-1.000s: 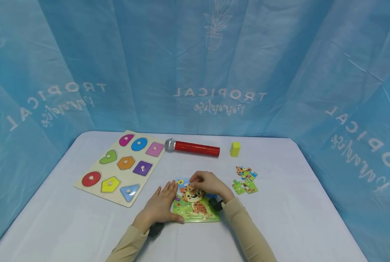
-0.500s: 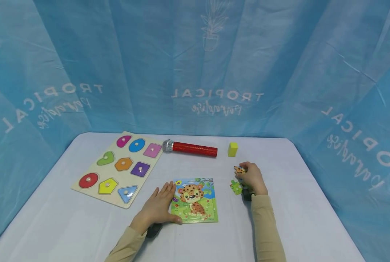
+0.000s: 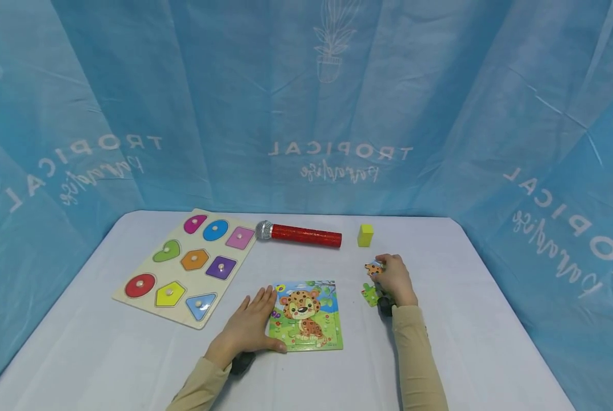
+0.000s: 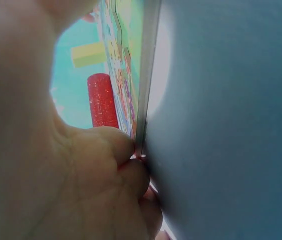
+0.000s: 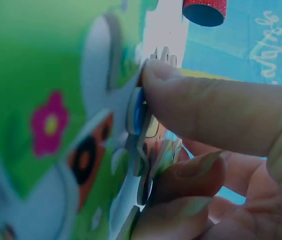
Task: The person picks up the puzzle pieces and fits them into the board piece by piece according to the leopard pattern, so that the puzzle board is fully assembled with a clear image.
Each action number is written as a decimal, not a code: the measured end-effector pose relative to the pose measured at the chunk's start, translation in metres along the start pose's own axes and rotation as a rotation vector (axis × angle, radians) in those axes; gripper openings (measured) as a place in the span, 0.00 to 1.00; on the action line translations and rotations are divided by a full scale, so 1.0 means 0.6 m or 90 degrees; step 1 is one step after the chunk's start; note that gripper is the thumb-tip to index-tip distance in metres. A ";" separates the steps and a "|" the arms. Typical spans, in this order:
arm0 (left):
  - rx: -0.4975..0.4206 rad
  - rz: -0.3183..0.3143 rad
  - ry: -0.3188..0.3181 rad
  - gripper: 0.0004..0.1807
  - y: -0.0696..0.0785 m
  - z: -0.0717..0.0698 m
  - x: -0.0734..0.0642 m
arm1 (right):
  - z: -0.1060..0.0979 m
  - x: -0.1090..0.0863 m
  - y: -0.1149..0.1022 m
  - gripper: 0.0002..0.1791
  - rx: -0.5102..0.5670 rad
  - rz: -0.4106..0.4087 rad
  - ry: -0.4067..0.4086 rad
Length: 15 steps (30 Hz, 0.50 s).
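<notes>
A square jigsaw puzzle (image 3: 303,314) with a leopard cub picture lies at the front middle of the table. My left hand (image 3: 249,324) rests along its left side, fingers extended, thumb at the near left corner. In the left wrist view, its fingers (image 4: 131,177) meet the board's edge. To the right, my right hand (image 3: 395,278) pinches a spotted puzzle piece (image 3: 373,268) among the loose pieces. Thumb and fingers close around thin pieces in the right wrist view, with a blue-faced piece (image 5: 138,112) by the thumb. A green puzzle piece (image 3: 370,294) lies nearer; the hand hides others.
A wooden peg board (image 3: 147,257) with coloured shapes lies on the left. Behind the jigsaw is a red toy microphone (image 3: 306,235), with a yellow block (image 3: 365,235) to its right. A blue curtain (image 3: 306,103) stands behind the white table (image 3: 183,365).
My right hand has left the jigsaw's upper part and moved right to the loose pieces, where the spotted one has shifted slightly left. My left hand stays by the board.
</notes>
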<state>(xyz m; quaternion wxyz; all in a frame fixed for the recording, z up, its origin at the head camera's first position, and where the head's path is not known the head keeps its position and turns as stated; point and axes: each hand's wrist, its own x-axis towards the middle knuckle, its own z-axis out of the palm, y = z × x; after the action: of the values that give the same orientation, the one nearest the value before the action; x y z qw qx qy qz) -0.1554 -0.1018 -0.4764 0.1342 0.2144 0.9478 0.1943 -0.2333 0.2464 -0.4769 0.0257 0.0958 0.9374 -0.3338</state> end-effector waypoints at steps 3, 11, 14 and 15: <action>0.002 0.001 0.001 0.67 -0.001 0.001 0.001 | 0.000 0.000 -0.002 0.24 -0.007 -0.004 0.003; 0.002 -0.001 0.000 0.67 -0.003 0.002 0.002 | 0.003 -0.001 -0.001 0.25 -0.012 -0.026 0.043; -0.002 -0.002 -0.001 0.67 -0.003 0.001 0.000 | 0.002 -0.006 -0.001 0.32 -0.023 0.016 0.050; -0.003 -0.001 -0.002 0.67 -0.003 0.001 0.000 | 0.001 -0.008 0.000 0.32 -0.031 0.033 0.051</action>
<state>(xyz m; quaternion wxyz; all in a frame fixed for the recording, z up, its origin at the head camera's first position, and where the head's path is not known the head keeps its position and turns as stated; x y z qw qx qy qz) -0.1557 -0.1028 -0.4777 0.1362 0.2136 0.9473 0.1962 -0.2288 0.2453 -0.4767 -0.0006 0.1324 0.9428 -0.3060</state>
